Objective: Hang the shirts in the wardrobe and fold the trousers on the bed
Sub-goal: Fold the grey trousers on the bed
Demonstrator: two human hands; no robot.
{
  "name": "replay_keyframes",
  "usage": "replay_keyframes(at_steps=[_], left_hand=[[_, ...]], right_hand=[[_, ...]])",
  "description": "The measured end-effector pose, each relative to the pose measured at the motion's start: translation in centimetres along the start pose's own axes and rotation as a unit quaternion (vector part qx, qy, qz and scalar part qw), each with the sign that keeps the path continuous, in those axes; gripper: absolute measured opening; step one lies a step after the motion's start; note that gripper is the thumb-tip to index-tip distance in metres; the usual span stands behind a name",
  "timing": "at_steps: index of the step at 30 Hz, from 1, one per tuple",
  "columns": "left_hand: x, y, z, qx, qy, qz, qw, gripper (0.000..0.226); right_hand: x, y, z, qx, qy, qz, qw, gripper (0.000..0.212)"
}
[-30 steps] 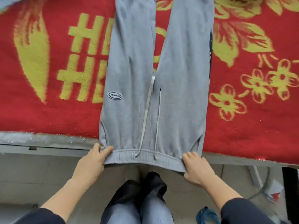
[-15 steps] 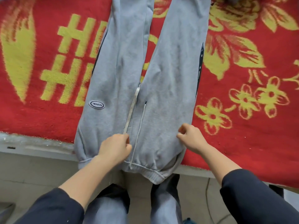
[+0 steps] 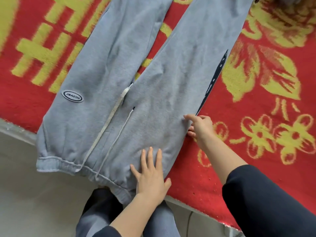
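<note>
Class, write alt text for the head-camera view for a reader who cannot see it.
Grey drawstring trousers lie on a red-and-yellow blanket, waistband nearest the viewer. The left hand presses flat near the waistband; the right hand pinches their side edge.

The bed [image 3: 12, 130] is covered by a red blanket [image 3: 222, 177] patterned with yellow flowers and characters. Pale grey floor [image 3: 34, 194] is seen below its near edge, evenly lit.

The person is wearing a dark navy top; its right sleeve [image 3: 266, 200] and left sleeve [image 3: 104, 232] are ending short of the forearms. The left hand [image 3: 151, 177] and right hand [image 3: 201, 127] are going bare. Grey-blue legwear [image 3: 162, 218] with a darker panel is showing below.
</note>
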State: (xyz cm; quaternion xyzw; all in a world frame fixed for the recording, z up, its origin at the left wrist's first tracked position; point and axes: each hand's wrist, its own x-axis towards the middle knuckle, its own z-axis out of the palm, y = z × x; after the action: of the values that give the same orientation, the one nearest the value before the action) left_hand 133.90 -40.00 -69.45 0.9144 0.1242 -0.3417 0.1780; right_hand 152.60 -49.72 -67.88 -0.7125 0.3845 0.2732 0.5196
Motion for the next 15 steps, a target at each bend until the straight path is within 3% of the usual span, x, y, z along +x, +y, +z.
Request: replay_keyframes(at_steps=[3, 7, 11, 13, 15], left_hand=[[-0.2, -0.3, 0.0, 0.005, 0.001, -0.019, 1.000, 0.103], [0.1, -0.5, -2.2, -0.043, 0.031, -0.041, 0.998, 0.094], [1.0, -3.2, -5.3, -0.221, 0.006, -0.021, 0.975, 0.067], [2.0, -6.0, -7.0, -0.333, -0.038, -0.035, 0.942, 0.050], [3.1, -9.7, -8.4, -0.402, -0.047, -0.053, 0.913, 0.051]], right_hand=[[-0.1, -1.8, 1.1, 0.019, -0.032, 0.000, 0.999, 0.030], [-0.9, -4.7, 3.2, 0.004, -0.056, -0.031, 0.998, 0.026], [-1.9, -6.6, 5.4, -0.018, -0.033, -0.077, 0.996, 0.023], [-2.3, -7.4, 6.5, -0.023, -0.018, -0.090, 0.996, 0.024], [-2.8, -8.4, 8.0, -0.031, -0.022, -0.099, 0.994, 0.024]])
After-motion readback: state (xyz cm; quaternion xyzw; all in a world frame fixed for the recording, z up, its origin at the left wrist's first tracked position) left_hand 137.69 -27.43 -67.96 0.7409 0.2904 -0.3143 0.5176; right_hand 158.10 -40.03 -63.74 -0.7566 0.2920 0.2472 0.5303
